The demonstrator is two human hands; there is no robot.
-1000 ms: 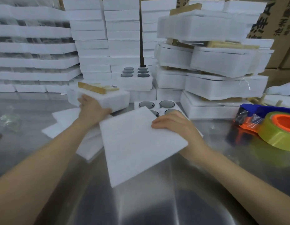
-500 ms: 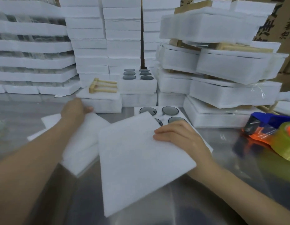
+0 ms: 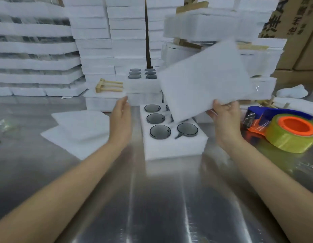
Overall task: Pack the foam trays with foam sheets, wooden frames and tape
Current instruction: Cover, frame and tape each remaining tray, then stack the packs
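- The foam tray (image 3: 173, 149) lies at the middle of the steel surface (image 3: 152, 204), with dark round pieces seated in its holes.
- A foam sheet (image 3: 204, 79) hangs tilted in the air over the tray's far right part.
- The right hand (image 3: 224, 118) pinches that sheet by its near edge.
- The left hand (image 3: 121, 116) is just left of the tray, fingers straight, holding nothing.
- Loose foam sheets (image 3: 78, 132) lie stacked at the left.
- A wooden frame (image 3: 110, 85) rests on a white foam block (image 3: 103, 103) beyond them.
- A tape dispenser (image 3: 285, 132) sits at the right.

dark printed characters on cardboard box (image 3: 294, 39), cropped, blurred, not legible.
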